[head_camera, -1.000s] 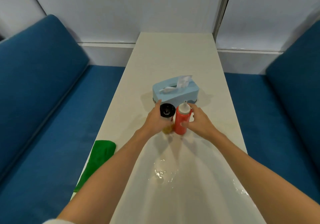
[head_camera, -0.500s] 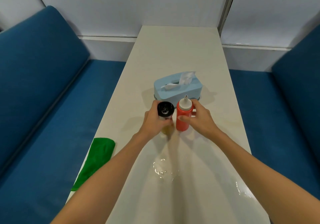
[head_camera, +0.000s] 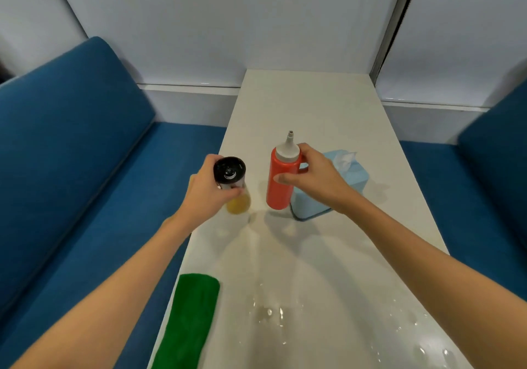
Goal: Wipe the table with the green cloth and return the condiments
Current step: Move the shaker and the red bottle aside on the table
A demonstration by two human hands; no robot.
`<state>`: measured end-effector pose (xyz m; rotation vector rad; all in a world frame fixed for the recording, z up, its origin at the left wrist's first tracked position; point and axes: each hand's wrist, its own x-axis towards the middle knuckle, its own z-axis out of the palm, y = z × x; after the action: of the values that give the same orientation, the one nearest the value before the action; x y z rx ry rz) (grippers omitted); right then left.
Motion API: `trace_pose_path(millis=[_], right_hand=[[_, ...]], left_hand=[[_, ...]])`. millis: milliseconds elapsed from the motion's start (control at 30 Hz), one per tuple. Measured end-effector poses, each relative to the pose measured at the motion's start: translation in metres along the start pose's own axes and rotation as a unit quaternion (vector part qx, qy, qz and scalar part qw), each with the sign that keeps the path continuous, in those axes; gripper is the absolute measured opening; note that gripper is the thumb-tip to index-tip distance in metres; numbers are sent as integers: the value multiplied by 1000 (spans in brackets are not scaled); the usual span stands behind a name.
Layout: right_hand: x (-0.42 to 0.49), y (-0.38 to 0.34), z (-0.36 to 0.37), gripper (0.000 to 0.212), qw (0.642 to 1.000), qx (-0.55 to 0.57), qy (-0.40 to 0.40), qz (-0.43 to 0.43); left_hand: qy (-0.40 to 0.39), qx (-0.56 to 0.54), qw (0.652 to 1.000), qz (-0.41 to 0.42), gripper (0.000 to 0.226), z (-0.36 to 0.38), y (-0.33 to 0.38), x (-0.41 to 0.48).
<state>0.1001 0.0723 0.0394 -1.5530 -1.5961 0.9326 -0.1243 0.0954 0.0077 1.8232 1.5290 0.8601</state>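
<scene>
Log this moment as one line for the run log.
left hand: grips black-capped bottle | right hand: grips red squeeze bottle | green cloth: lying on table, left edge | water drops: near end

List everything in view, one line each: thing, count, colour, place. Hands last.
table: 1, off-white, runs from the viewer to the far wall
green cloth: 1, green, near left edge of the table
water drops: several, clear, near end of the table beside the cloth
red squeeze bottle: 1, red with pale nozzle cap, in the right hand
black-capped bottle: 1, yellow contents, in the left hand
tissue box: 1, light blue, on the table behind the right hand
bench seats: 2, blue, one on each side of the table
wall panels: pale grey, behind
left hand: 1, grips the black-capped bottle
right hand: 1, grips the red squeeze bottle
</scene>
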Motion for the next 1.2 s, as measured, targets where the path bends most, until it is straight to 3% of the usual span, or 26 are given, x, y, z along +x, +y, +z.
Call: trace_pose_path(millis=[400,933,1100,1200], right_hand=[[103,23,90,48,998,-14,30,48],[123,31,111,43,996,-14,44,81],[122,34,108,76,993,-23,17,112],[112,30,100,90,990,-26,39,134]], left_hand=[[-27,-23,999,7,60,5,-75,102],[-51,-68,996,12,64,15,-98,123],[-88,-67,994,-25,93,15,-93,117],[-39,-78,994,-63,96,9,-87,109]])
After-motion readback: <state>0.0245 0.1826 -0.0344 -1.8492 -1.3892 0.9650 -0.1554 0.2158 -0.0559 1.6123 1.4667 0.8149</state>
